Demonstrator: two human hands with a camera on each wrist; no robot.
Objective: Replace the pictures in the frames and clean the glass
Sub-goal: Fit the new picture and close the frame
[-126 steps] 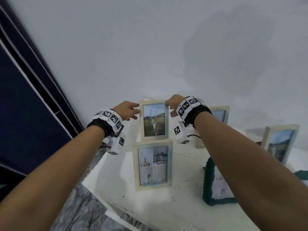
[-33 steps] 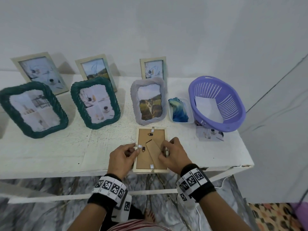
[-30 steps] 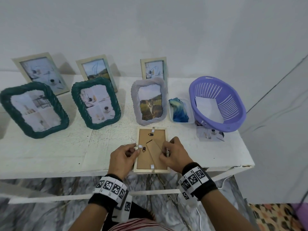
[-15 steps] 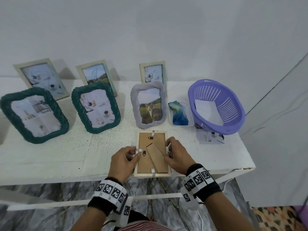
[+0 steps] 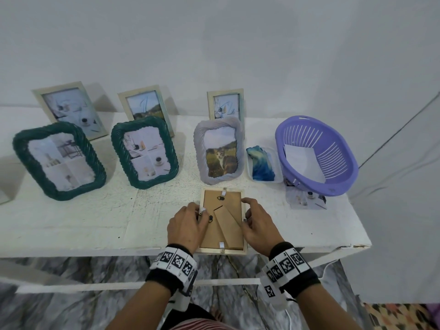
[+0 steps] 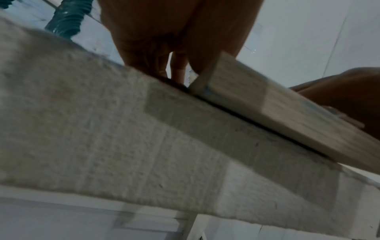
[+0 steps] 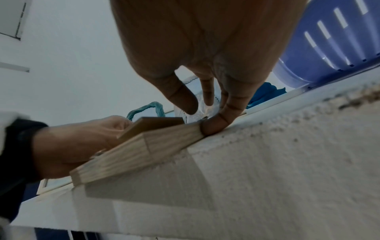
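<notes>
A light wooden picture frame point(image 5: 228, 203) lies face down at the front edge of the white table point(image 5: 71, 225), its brown backing and folded stand up. My left hand point(image 5: 201, 211) grips the frame's left side, fingertips at a small white tab. My right hand point(image 5: 246, 210) grips the right side, index finger stretched along the edge and thumb by the right tab. In the left wrist view the fingers point(image 6: 179, 76) touch the table beside the frame point(image 6: 277, 113). In the right wrist view a curled finger point(image 7: 213, 128) presses on the frame's point(image 7: 139, 151) corner.
Behind stand a grey frame with a cat photo point(image 5: 202, 139), two green rope frames point(image 5: 57, 126) point(image 5: 142, 120) and three wooden frames by the wall. At the right are a blue cloth point(image 5: 260, 165) in a clear tray, a purple basket point(image 5: 309, 121) holding paper, and a loose photo point(image 5: 304, 198).
Four seconds ago both hands held an upright cat-photo frame; now a frame lies face down at the front edge. In the last second my right index finger slid further up the right side.
</notes>
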